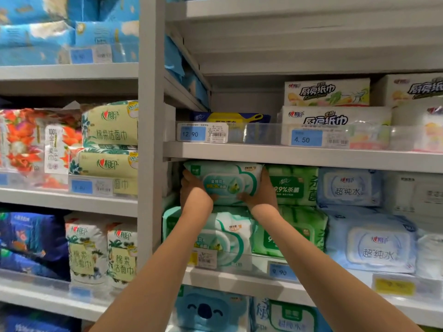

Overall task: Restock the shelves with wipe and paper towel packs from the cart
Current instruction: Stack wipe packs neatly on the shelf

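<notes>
A pale teal wipe pack [225, 180] sits at the top of a stack, just under the middle shelf board, on another teal wipe pack [223, 238]. My left hand [191, 190] grips its left end and my right hand [260, 190] grips its right end, thumbs under the front. Both forearms reach up from below. The cart is out of view.
Green wipe packs [294, 185] and blue wipe packs [350, 188] fill the same shelf to the right. Kitchen paper towel packs [335, 116] lie on the shelf above. A grey upright post [149, 140] separates the left bay of tissue packs [110, 125]. Price tags [280, 271] line the shelf edges.
</notes>
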